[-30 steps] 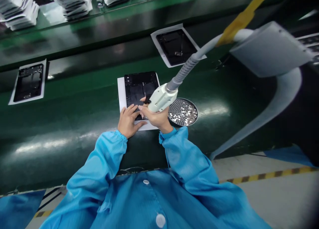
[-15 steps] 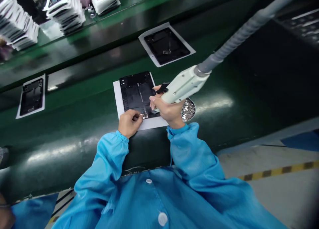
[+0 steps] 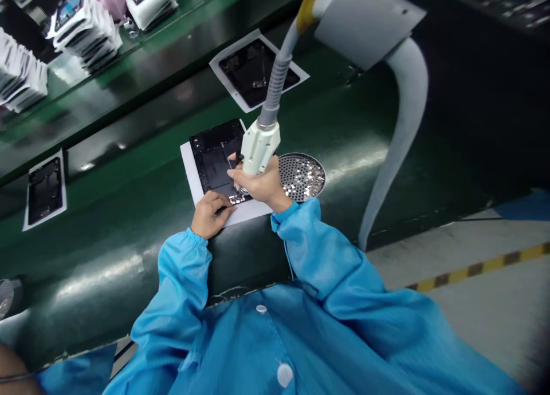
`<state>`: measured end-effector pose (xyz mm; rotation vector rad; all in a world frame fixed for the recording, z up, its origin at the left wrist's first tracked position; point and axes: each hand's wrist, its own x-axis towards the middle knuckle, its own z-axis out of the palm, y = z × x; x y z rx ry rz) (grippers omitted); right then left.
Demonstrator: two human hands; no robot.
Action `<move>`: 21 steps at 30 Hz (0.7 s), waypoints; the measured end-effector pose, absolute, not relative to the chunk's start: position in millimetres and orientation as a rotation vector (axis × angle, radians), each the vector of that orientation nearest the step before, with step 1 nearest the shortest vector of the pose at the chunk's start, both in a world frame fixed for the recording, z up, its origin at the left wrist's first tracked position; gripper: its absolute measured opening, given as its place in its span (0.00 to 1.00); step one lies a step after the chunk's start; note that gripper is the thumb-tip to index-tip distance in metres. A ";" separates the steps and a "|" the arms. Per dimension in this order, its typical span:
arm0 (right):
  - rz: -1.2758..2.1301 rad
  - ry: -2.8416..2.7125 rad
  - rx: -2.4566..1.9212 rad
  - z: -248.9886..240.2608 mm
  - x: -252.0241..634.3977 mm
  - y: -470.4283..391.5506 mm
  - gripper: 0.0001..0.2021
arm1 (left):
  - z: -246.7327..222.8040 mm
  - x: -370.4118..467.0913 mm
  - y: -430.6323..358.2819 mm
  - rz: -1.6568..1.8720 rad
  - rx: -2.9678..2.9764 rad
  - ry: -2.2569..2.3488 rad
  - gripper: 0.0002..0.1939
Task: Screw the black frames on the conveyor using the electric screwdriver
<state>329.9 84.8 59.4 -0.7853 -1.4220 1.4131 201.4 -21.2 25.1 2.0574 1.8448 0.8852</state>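
My right hand (image 3: 264, 184) grips the pale-green plastic tool (image 3: 260, 146), now swung closer over the rectangular black panel (image 3: 211, 161) before me; work seems centred by its small silvery part (image 3: 236, 199). My left hand (image 3: 208, 214) bunches narrowly there, perhaps holding something; I can't tell.
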 end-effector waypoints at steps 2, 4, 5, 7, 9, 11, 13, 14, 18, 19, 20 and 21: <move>1.404 -1.441 -0.795 57.8 329.3 84.2 0.07 | 24.2 201.9 -21.0 0.935 2.060 1.817 0.07; 1.397 -1.451 -0.802 56.6 329.1 83.6 0.07 | 22.9 203.6 -21.1 0.995 2.073 1.779 0.07; 1.395 -1.454 -0.804 56.4 329.3 83.4 0.08 | 22.4 204.4 -21.4 1.021 2.078 1.758 0.07; 1.388 -1.464 -0.803 57.6 330.8 83.8 0.09 | 22.7 203.8 -22.6 1.076 2.060 1.758 0.09; 1.377 -1.465 -0.799 60.5 333.7 85.5 0.09 | 26.1 197.7 -22.8 1.164 1.925 1.952 0.11; 1.366 -1.454 -0.795 64.5 337.5 88.5 0.10 | 33.2 185.4 -20.1 1.173 1.599 2.327 0.15; 1.358 -1.436 -0.793 69.0 341.0 91.5 0.10 | 43.2 170.1 -14.1 0.939 1.243 2.641 0.20; 1.362 -1.433 -0.792 71.5 342.4 92.4 0.11 | 48.6 162.9 -10.5 0.762 1.135 2.710 0.22; 1.411 -1.481 -0.770 85.8 345.0 89.9 0.11 | 64.6 146.9 -2.0 0.279 1.203 2.536 0.24; 1.424 -1.520 -0.757 90.5 345.1 88.9 0.08 | 66.0 145.2 -1.6 0.271 1.271 2.456 0.26; 1.464 -1.570 -0.722 95.5 345.1 88.4 0.06 | 66.4 143.6 -1.2 0.322 1.325 2.391 0.28; 1.514 -1.591 -0.683 100.5 345.4 88.6 0.05 | 66.4 141.9 -0.2 0.422 1.364 2.345 0.28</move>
